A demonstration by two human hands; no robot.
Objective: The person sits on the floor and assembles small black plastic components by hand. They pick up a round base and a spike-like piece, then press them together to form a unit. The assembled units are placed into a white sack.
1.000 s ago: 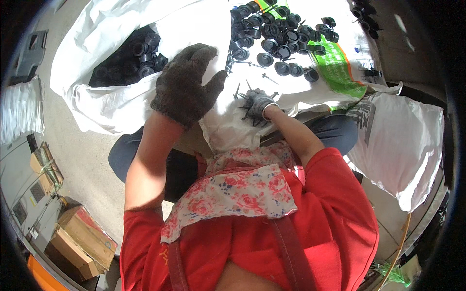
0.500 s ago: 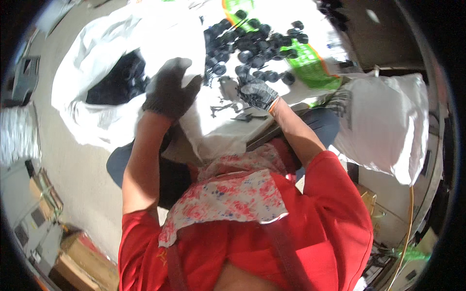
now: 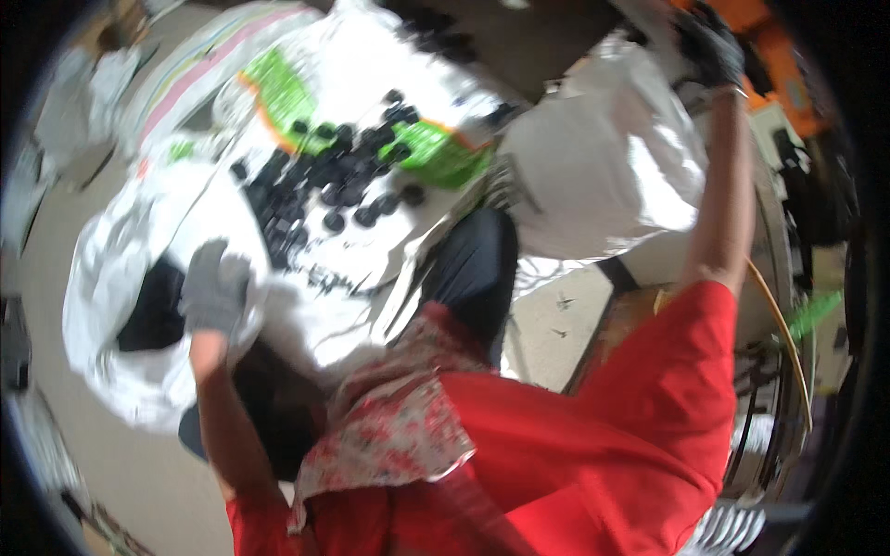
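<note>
The pile (image 3: 345, 176) of small black caps lies in the middle of a white sheet (image 3: 366, 56), some of them loose at its edges. Green panels (image 3: 450, 156) show on the sheet at the pile's right edge and beyond its far left side. On the near side of the pile, thin dark pins (image 3: 324, 280) lie scattered.

The left hand (image 3: 218, 285), in a grey glove, is to the near left of the pile, at the right side of an open white bag (image 3: 85, 301) with dark contents (image 3: 153, 310). Blur hides its fingers, so I cannot tell whether it is open or closed, or grips the bag. The right hand (image 3: 712, 51), in a dark glove, is reached out far to the right of the pile, past a full white sack (image 3: 603, 153) and near an orange thing (image 3: 795, 79). It too is blurred; I cannot tell its grip.

Nearer the person than the pile are a dark-clad knee (image 3: 477, 250), a floral apron (image 3: 389, 440) and a red shirt (image 3: 575, 482). Well right of the pile, a thin cane (image 3: 783, 338) stands beside something green (image 3: 816, 315).
</note>
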